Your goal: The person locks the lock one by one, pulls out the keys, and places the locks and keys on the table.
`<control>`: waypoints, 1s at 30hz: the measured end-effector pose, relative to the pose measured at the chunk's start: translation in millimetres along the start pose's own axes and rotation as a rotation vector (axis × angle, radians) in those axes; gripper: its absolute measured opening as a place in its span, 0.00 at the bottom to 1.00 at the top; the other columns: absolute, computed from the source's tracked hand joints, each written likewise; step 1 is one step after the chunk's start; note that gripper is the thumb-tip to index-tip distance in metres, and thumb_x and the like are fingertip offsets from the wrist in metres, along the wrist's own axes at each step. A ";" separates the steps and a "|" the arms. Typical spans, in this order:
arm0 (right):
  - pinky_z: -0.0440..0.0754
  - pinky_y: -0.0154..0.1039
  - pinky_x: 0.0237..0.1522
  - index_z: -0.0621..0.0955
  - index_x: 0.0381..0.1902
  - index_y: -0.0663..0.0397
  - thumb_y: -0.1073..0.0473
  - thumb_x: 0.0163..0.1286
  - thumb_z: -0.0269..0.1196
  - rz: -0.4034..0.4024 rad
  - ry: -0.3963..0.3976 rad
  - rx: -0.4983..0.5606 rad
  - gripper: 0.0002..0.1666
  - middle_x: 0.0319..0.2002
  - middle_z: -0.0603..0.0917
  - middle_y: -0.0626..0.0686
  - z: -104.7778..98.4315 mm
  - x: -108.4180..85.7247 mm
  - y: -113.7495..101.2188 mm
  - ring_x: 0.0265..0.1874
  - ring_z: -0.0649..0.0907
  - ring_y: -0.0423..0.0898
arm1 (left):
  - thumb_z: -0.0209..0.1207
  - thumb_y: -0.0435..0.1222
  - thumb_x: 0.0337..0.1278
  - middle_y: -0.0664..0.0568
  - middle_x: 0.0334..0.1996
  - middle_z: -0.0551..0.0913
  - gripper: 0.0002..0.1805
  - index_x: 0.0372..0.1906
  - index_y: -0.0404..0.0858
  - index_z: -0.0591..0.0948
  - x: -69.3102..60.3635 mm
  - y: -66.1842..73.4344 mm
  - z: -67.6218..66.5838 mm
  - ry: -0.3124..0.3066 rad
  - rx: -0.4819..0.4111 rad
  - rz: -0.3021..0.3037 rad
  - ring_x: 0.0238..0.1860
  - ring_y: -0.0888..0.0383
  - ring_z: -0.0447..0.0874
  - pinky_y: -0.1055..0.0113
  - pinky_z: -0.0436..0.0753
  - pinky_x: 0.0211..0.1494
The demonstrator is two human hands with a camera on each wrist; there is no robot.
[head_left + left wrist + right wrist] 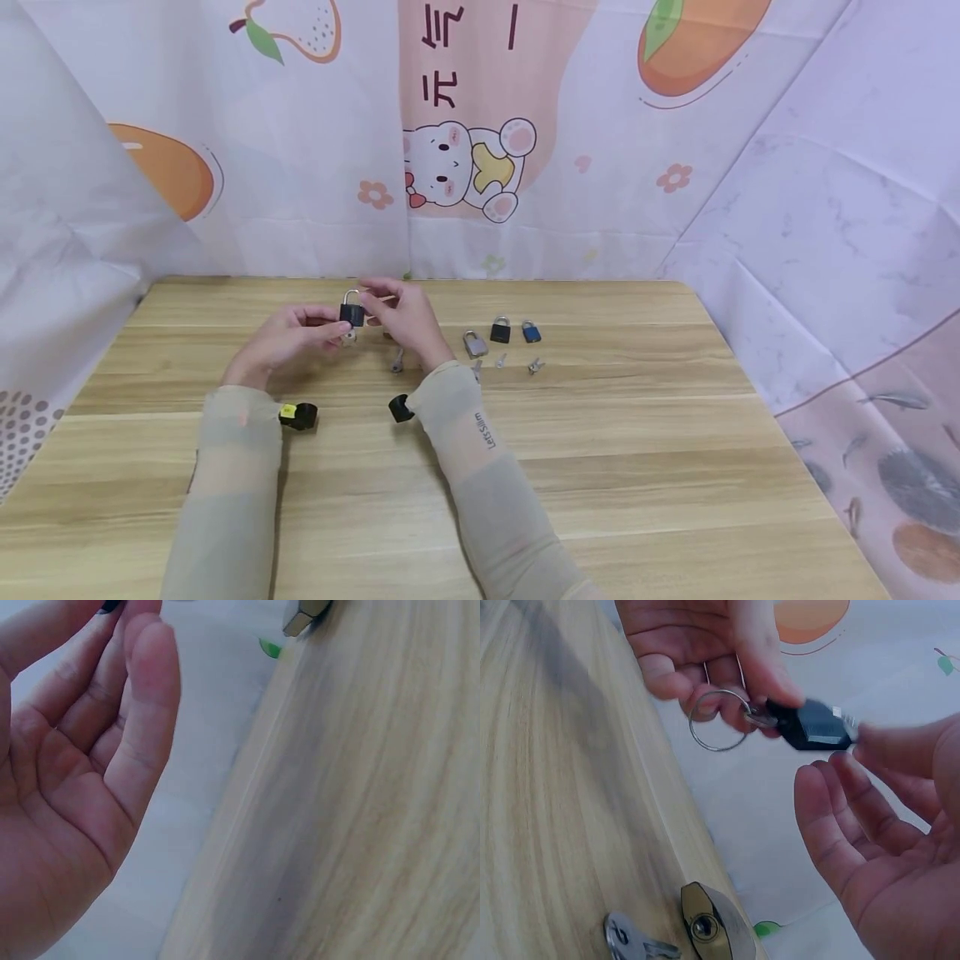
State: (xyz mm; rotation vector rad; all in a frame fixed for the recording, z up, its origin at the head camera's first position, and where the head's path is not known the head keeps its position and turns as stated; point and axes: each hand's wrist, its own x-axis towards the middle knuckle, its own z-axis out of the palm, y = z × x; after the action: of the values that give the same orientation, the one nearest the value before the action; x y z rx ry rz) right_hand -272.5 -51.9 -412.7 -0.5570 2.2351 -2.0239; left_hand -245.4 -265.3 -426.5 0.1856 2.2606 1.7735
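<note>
A black padlock [351, 315] with a silver shackle is held upright above the far left part of the table. My left hand [296, 337] grips its body between thumb and fingers. At the shackle, the thumb and a finger of my right hand [405, 312] pinch the metal; whether the shackle is locked I cannot tell. A key with a split ring [718, 720] hangs from the bottom of the padlock in the right wrist view. On the table below lie a brass-faced padlock [705, 926] and a loose key [626, 936], near my right hand.
Right of my hands sit a silver padlock [475, 343], a black-bodied padlock [500, 332] and a blue padlock [532, 333]. Several small keys [535, 366] lie before them. A printed curtain [300, 167] hangs behind the wooden table [637, 467].
</note>
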 end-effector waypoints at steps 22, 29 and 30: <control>0.85 0.61 0.44 0.87 0.48 0.60 0.53 0.70 0.69 0.115 -0.077 -0.024 0.16 0.33 0.86 0.55 2.0 -0.4 2.2 0.27 0.82 0.47 | 0.67 0.40 0.66 0.50 0.36 0.88 0.15 0.49 0.33 0.86 2.4 0.3 0.2 0.023 -0.039 0.086 0.37 0.56 0.86 0.60 0.88 0.46; 0.86 0.60 0.44 0.86 0.48 0.63 0.56 0.71 0.69 0.115 -0.081 -0.036 0.16 0.33 0.85 0.56 2.8 -0.4 0.9 0.25 0.81 0.42 | 0.66 0.39 0.67 0.46 0.37 0.88 0.16 0.49 0.31 0.85 3.9 -1.4 1.0 0.000 -0.034 0.087 0.37 0.55 0.87 0.56 0.88 0.46; 0.86 0.60 0.44 0.86 0.48 0.63 0.56 0.71 0.69 0.114 -0.080 -0.035 0.16 0.33 0.85 0.57 2.9 -0.4 1.0 0.25 0.81 0.42 | 0.66 0.39 0.67 0.46 0.37 0.88 0.16 0.49 0.30 0.84 3.9 -1.6 0.9 -0.001 -0.035 0.087 0.37 0.55 0.87 0.56 0.88 0.46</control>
State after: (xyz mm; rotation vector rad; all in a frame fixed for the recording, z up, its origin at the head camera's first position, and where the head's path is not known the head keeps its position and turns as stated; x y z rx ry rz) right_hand -271.4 -54.5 -414.2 -0.4915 2.2063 -1.8786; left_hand -248.8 -263.8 -428.7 0.2830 2.2512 1.8539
